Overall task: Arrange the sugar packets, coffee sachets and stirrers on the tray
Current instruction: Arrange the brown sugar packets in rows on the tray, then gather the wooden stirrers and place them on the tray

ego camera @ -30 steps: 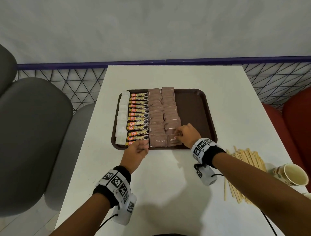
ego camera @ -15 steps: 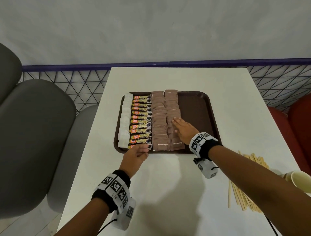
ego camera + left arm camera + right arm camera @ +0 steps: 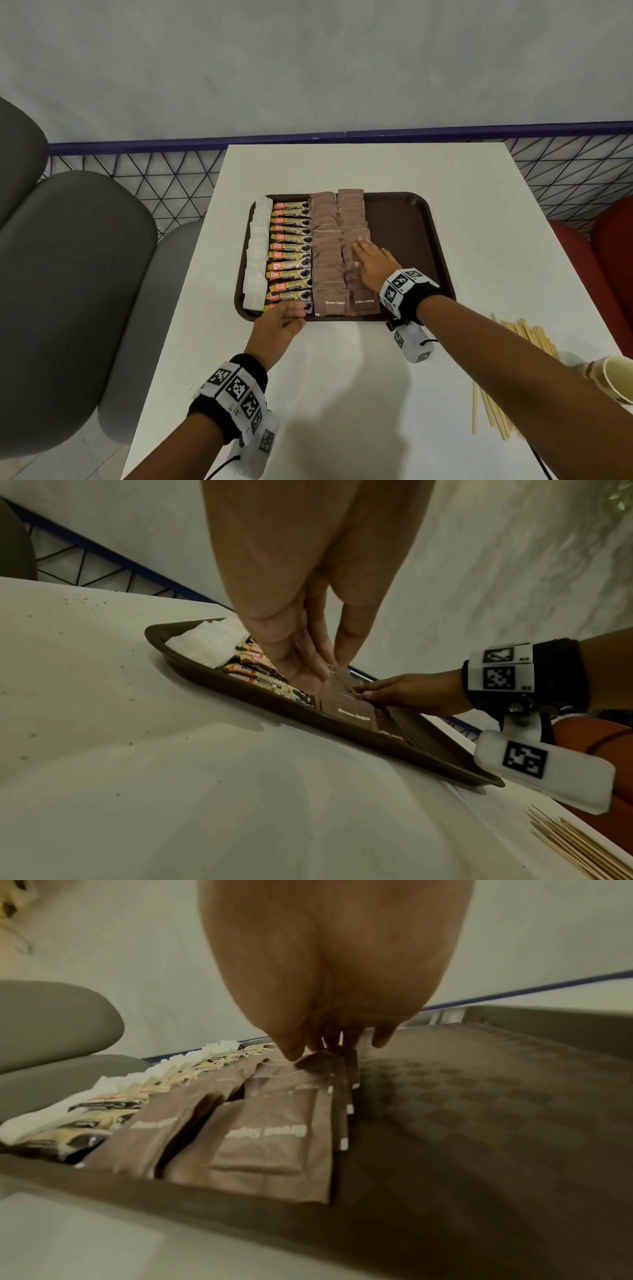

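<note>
On the white counter [image 3: 342,377] a brown tray [image 3: 404,240] is filled from its left edge with white sugar packets [image 3: 257,253], coffee sachets [image 3: 291,253] and two columns of brown sugar packets [image 3: 329,246]. The right hand [image 3: 375,263] is laid flat, fingers straight, on the right-hand brown column. The left hand [image 3: 277,325], fingers relaxed, is rested at the tray's near rim. The stirrers [image 3: 507,377] are left right of the tray, well apart

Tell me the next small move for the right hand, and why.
Probably lift the right hand off the brown sugar packets and reach for the wooden stirrers, which lie on the table outside the tray. The packet and coffee sachet columns look filled, and the tray's right part is bare.
</note>
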